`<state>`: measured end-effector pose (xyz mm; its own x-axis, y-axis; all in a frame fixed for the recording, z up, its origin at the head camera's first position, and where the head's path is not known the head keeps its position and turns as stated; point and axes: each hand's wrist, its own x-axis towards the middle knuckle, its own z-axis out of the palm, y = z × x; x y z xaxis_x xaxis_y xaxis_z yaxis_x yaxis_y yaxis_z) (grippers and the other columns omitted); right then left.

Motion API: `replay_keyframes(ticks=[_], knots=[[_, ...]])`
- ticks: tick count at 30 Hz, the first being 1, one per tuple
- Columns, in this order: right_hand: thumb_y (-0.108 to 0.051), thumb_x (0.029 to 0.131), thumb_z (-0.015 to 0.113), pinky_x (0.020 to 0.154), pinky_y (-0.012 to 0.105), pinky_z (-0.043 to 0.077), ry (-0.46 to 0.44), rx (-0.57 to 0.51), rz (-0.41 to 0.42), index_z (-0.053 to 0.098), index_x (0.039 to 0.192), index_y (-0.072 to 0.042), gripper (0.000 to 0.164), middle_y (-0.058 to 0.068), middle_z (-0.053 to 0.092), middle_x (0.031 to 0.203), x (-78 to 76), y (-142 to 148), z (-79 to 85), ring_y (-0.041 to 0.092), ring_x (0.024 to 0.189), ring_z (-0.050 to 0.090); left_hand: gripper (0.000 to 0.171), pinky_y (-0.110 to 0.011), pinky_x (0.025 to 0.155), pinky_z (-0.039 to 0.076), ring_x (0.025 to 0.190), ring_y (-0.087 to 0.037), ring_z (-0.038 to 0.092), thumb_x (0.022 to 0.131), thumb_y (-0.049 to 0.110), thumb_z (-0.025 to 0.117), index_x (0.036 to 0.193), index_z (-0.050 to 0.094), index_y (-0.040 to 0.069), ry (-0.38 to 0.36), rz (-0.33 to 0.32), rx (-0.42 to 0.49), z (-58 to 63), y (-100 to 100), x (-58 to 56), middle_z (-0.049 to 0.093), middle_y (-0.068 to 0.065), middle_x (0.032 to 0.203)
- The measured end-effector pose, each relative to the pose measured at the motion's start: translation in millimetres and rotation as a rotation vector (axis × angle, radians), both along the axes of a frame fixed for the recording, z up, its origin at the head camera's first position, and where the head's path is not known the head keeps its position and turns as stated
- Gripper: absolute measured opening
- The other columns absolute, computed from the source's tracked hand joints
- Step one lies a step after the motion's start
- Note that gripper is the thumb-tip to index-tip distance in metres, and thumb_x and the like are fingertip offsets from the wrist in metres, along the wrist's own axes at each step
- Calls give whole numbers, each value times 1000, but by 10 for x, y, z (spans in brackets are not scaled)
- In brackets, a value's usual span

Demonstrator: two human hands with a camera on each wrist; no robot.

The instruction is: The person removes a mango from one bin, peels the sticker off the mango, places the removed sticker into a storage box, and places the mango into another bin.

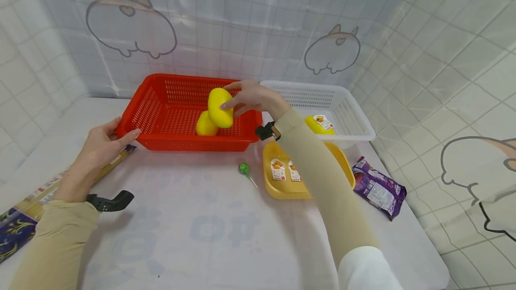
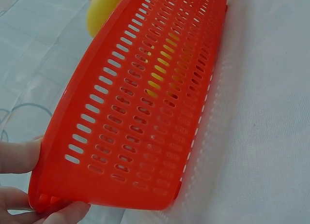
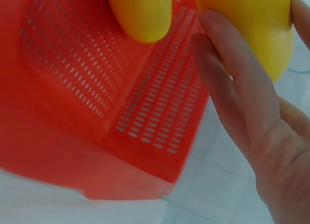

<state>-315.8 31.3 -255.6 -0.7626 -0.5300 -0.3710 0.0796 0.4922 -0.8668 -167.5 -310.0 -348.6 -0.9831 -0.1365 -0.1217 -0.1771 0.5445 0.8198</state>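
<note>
**Held mango (image 1: pixel 220 107) raised above the red basket (image 1: pixel 193 145)**

One mango (image 1: pixel 204 126) is already set inside the red basket, along the tabletop's (image 1: pixel 181 245) back edge; the held mango, gripped by the right hand (image 1: pixel 253 96), is not yet released. The basket's front-left corner is gripped by the left hand (image 1: pixel 98 144). A stickered mango (image 1: pixel 312 125) is left in the white basket (image 1: pixel 354 138), toward the back-right corner.
</note>
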Motion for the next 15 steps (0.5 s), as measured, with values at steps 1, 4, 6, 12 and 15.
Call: replay_keyframes(ticks=[1,4,6,12,15], knots=[[-14,87,78,89,35,59,-13,2,-4,41,152,-14,75,9,52,137,-14,-5,-8,28,102,66,99,0,65,42,133,-44,37,97,57,52,158,-4,2,-1,1,0,1,1,0,27,-33,157],[-13,88,76,93,37,58,-56,19,-28,39,152,-14,74,10,54,135,-68,-14,-51,29,102,67,98,0,66,42,134,-44,37,97,56,52,158,-3,3,-3,-3,4,1,-3,2,27,-32,157],[-12,89,75,97,39,56,-87,24,-45,37,153,-13,75,11,54,134,-114,-19,-91,29,103,66,97,0,67,42,134,-43,37,98,55,53,158,-3,3,-1,-8,10,-5,-7,2,27,-32,157],[-8,92,71,103,42,52,-136,35,-79,29,157,-12,77,12,46,147,-201,-37,-174,32,115,62,96,0,68,42,133,-43,37,98,53,53,158,-3,3,11,-12,15,-10,-9,4,29,-32,157],[-8,93,69,102,42,53,-135,50,-84,29,157,-12,76,10,41,151,-227,-42,-200,33,117,61,97,0,67,42,134,-44,37,98,55,53,158,-3,2,12,-9,1,-3,-13,2,28,-33,156]])
